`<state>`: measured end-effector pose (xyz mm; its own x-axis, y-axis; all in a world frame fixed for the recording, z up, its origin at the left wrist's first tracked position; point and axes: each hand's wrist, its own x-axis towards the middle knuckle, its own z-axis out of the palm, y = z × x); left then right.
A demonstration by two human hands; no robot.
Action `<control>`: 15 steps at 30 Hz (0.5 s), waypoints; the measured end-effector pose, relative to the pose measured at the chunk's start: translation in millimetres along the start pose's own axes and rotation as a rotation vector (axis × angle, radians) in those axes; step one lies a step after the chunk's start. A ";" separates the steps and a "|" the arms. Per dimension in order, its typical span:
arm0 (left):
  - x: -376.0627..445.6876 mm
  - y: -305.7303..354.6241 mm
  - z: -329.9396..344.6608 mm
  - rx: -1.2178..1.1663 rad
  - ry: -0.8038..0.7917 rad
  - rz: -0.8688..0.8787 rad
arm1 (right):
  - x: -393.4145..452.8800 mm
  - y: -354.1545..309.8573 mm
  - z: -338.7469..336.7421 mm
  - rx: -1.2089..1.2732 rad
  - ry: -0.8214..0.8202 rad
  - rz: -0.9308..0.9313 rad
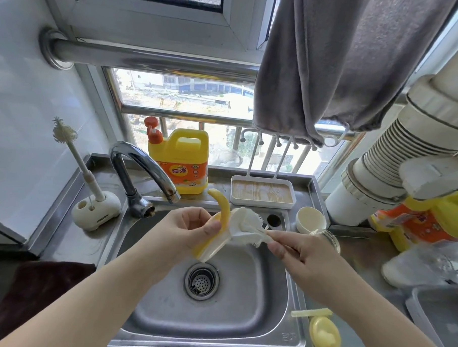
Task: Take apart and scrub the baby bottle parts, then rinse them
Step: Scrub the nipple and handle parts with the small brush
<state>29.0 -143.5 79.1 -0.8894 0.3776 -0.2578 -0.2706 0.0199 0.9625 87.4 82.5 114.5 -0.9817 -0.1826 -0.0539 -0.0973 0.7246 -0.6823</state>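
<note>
Left hand [191, 228] grips yellow handle part [222, 207]; right hand [295, 251] apparently scrubs with white brush [246, 226] over sink [270, 293]

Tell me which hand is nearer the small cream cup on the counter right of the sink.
Right. The right hand holds a brush just in front of the cream cup; the left hand, gripping the yellow handled part, is farther left over the sink.

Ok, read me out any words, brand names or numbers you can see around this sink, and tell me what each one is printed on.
"奇强": big characters on the orange label of the yellow detergent jug behind the tap.
Small brand word above them on that label: too blurred to read.
Grey embossed word on the white brush stand: too small to read.
Print on the orange and yellow package at right: blurred, unreadable.
Stamped marks on the sink rim: unreadable.
</note>
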 end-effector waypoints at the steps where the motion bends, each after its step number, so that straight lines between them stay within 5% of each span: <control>1: -0.8 -0.4 -0.3 -0.022 -0.016 0.027 | 0.9 1.8 -2.5 0.015 0.011 0.023; 8: -2.6 1.5 5.0 -0.120 -0.080 0.092 | 4.8 0.7 0.8 0.035 0.016 0.009; 15: -4.3 8.2 7.1 -0.204 -0.077 -0.028 | 7.9 -2.9 -2.5 -0.020 0.046 -0.005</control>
<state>33.2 -138.4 88.7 -0.8519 0.4488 -0.2697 -0.3708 -0.1532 0.9160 79.6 80.6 117.9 -0.9877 -0.1555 -0.0168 -0.1046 0.7369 -0.6679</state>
